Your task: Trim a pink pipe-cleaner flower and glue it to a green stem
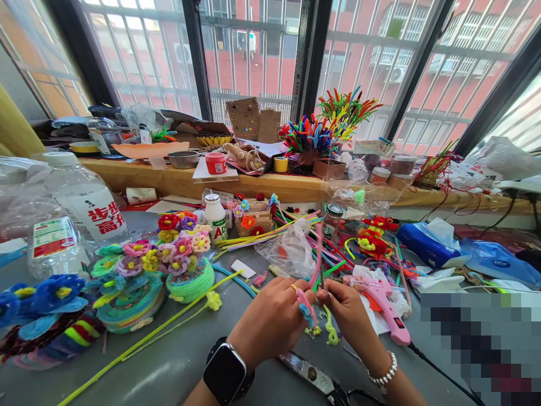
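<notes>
My left hand [270,310], with a watch on the wrist, is closed around a pink pipe cleaner [318,254] whose long end stands up above the fingers. A curled pink and blue piece [307,312] hangs at its fingers. Close beside it, my right hand [349,310], with a beaded bracelet, pinches finger and thumb together at a thin dark thing, too small to make out. Below the hands lie large scissors [306,369]. A pink glue gun [386,310] rests right of my right hand. Curly yellow-green pipe cleaner bits [332,330] lie under the fingers.
Pipe-cleaner flower baskets [190,279] and a long yellow stem [158,332] occupy the left side. Behind are a white bottle [215,217], a plastic bag [289,248] and a glass jar [333,220]. A blue tissue pack [429,242] sits right. The glue gun's cord [443,369] runs bottom right.
</notes>
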Available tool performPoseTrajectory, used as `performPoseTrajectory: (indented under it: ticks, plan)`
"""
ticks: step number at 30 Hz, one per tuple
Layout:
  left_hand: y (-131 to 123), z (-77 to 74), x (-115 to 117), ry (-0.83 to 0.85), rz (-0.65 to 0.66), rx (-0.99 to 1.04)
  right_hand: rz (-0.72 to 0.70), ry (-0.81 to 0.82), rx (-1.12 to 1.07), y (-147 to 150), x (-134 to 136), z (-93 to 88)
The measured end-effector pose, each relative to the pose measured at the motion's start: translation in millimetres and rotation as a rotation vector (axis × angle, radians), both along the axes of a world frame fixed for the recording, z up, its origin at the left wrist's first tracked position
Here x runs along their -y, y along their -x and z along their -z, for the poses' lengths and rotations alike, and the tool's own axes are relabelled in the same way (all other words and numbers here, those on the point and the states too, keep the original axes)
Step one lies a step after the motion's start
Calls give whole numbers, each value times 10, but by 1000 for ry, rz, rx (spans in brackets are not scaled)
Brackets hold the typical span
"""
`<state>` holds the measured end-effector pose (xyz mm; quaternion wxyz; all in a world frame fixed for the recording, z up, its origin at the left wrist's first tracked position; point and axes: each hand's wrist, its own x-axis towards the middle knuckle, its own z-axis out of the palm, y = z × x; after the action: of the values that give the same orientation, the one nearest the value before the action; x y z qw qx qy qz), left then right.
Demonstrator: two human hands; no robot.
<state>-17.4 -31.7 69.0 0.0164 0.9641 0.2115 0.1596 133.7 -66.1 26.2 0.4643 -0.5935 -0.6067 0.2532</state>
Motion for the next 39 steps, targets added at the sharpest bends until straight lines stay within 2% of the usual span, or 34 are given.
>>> performPoseTrajectory:
  ticks: [7,13,21,24,29,39]
  plan:
    - [5,-14,-4,-12,-21,-11,46,-12,-103,-29,-19,46]
    - [9,14,-24,-27,-34,50,-45,-19,-234,-53,-14,113]
    - [19,51,-30,-15,-23,114,-175,36,-369,-12,28,85]
    - [19,54,-32,-10,-15,121,-209,52,-345,-8,29,81]
    - [4,41,-20,-11,3,91,-187,25,-271,-9,22,92]
    - [-11,32,17,-7,5,50,-69,-49,-175,-28,11,63]
